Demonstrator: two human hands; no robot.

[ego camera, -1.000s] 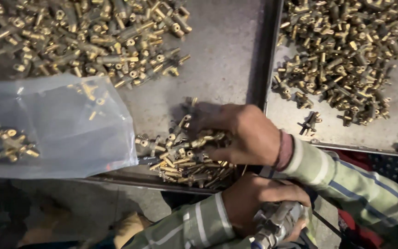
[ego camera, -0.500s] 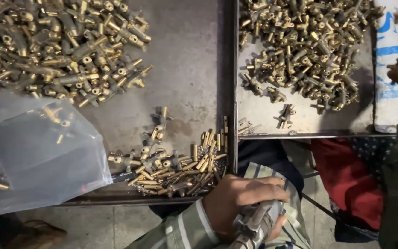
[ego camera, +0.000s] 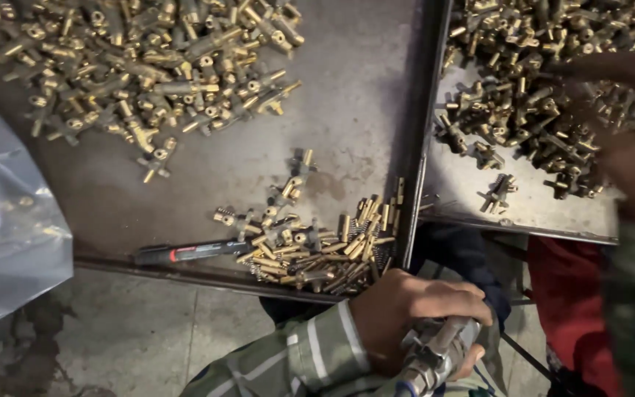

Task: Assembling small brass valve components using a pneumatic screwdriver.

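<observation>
My left hand (ego camera: 409, 320) is at the bottom centre, closed around a silver metal hand tool (ego camera: 435, 356) held below the tray edge. My right hand (ego camera: 630, 125) is blurred and hovers over a heap of brass fittings (ego camera: 531, 95) in the right metal tray (ego camera: 531, 217); whether it grips anything is unclear. Just above my left hand, a small pile of brass pins and fittings (ego camera: 317, 246) lies at the front edge of the left tray (ego camera: 361, 110). A black and red pen-shaped tool (ego camera: 192, 252) lies beside that pile.
A large heap of brass fittings (ego camera: 148, 73) covers the far left of the left tray. A clear plastic bag (ego camera: 9, 228) hangs over its left edge. Red cloth (ego camera: 571, 294) shows under the right tray, and a concrete floor (ego camera: 141, 338) lies below.
My right hand left the small pile on the left tray and swung right to the heap in the right tray. The pen-shaped tool has come into sight. My left hand still grips the silver tool.
</observation>
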